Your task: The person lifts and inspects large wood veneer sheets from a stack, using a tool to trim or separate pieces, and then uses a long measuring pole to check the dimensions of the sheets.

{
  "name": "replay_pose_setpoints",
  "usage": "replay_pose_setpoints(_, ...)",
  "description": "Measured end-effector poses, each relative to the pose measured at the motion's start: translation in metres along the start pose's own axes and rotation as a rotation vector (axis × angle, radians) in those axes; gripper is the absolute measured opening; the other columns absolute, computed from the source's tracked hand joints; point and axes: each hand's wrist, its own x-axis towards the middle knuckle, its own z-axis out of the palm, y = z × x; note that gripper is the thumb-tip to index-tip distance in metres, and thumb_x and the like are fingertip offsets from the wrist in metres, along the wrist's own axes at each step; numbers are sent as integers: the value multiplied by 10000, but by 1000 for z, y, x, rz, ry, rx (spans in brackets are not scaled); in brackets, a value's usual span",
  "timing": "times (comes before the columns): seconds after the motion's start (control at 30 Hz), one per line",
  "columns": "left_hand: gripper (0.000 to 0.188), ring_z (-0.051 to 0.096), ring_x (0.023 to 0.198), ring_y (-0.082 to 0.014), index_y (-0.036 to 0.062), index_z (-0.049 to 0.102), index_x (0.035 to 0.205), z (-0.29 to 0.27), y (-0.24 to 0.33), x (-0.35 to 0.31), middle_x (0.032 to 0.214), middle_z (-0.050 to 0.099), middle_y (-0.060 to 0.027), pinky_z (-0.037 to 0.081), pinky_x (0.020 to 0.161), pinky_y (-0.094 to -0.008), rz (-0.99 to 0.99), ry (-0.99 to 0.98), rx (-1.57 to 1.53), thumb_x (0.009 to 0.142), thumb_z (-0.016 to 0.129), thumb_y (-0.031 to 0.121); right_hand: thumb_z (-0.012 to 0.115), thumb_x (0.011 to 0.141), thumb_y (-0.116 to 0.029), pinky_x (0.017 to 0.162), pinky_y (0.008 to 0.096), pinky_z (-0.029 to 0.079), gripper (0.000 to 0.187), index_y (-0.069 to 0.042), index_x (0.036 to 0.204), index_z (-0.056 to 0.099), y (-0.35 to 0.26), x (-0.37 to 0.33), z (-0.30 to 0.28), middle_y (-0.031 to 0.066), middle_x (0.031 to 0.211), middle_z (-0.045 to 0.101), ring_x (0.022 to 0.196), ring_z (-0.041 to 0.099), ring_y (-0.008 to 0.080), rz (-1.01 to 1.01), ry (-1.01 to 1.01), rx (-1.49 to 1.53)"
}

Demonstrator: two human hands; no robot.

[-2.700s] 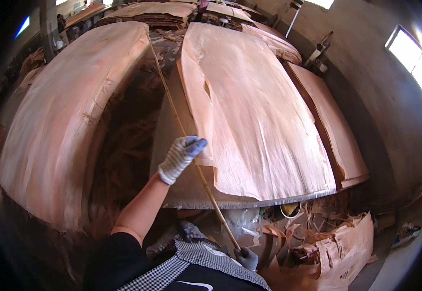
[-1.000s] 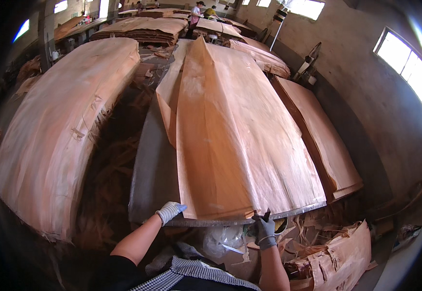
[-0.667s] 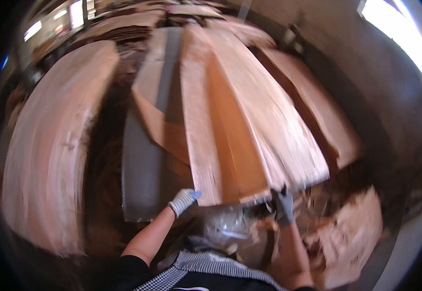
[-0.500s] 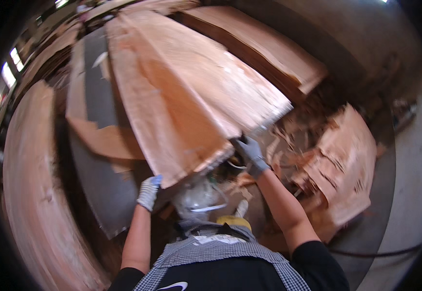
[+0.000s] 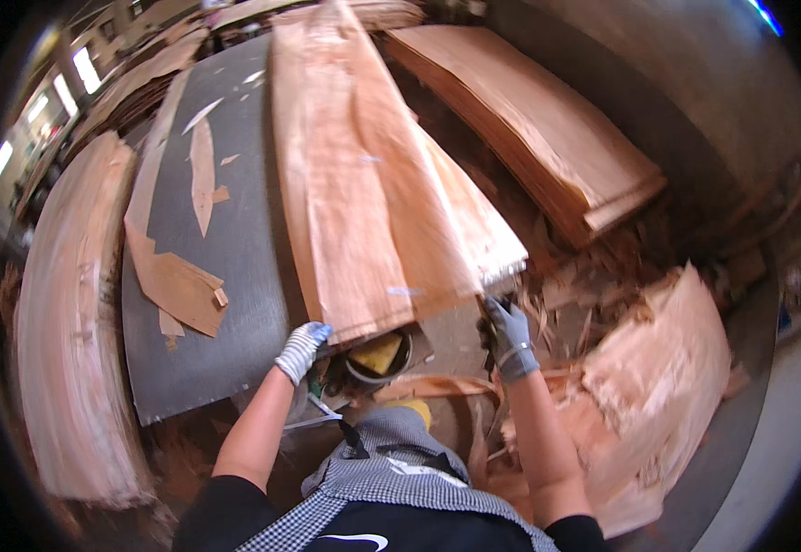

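Note:
A long pinkish-brown wood veneer sheet [image 5: 354, 202] stretches away from me over a stack, its near edge raised between my hands. My left hand [image 5: 301, 350], in a striped glove, is closed on the sheet's near left corner. On its near right corner my right hand [image 5: 508, 337] is closed, in a grey glove. Something dark shows along that hand's inner side; I cannot make out what it is. Beneath the sheet's right side lies a paler veneer stack [image 5: 488, 225]. Left of the sheet is a dark grey table surface [image 5: 244, 193] with torn veneer scraps [image 5: 184, 290].
A tall veneer stack [image 5: 74, 313] stands at the far left, another [image 5: 529, 110] at the back right. Crumpled veneer pieces [image 5: 658, 377] are heaped at my right. Below the sheet's near edge sits a round container [image 5: 379, 357] with something yellow inside. Shreds litter the floor.
The veneer sheet has swung left relative to the stack under it, and both hands hold its near corners as before. More of the grey surface and the round container show now. The view has shifted.

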Motion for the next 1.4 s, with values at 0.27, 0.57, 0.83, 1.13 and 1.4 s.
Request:
replay_pose_setpoints(0.27,309,543,691,-148,-4,622,907,187,48,80,751,619,-59,456,632,-305,44,-236,381,861,579,299,622,831,-267,328,250,344,186,-87,858,589,-72,142,-146,11,565,515,388,438,118,-88,10,-22)
replay_pose_setpoints(0.57,267,650,709,-229,-24,559,908,416,96,189,799,612,-117,520,574,-306,-270,-562,79,886,562,241,657,801,-122,373,214,362,124,-46,885,606,-192,265,-297,-1,641,567,434,469,100,-97,134,-125)
replay_pose_setpoints(0.83,309,651,698,-243,-40,554,958,571,105,294,863,607,-131,522,581,-316,-316,-607,129,897,525,262,672,774,-81,371,230,373,159,-23,905,603,-256,364,-393,17,623,557,417,464,108,-159,257,-146)
replay_pose_setpoints(1.13,403,648,786,-219,-1,537,1071,834,143,438,952,615,-120,516,626,-334,-365,-588,102,896,509,360,683,767,-75,393,224,373,186,-27,927,601,-393,556,-569,12,656,573,467,494,110,-154,173,-130)
replay_pose_setpoints(1.4,957,474,1156,-267,-30,321,1329,869,110,480,1327,425,-169,429,934,-408,-972,-488,-417,742,448,715,651,780,-60,370,241,373,168,-18,935,601,-531,706,-712,5,609,547,421,476,111,-244,237,-339)
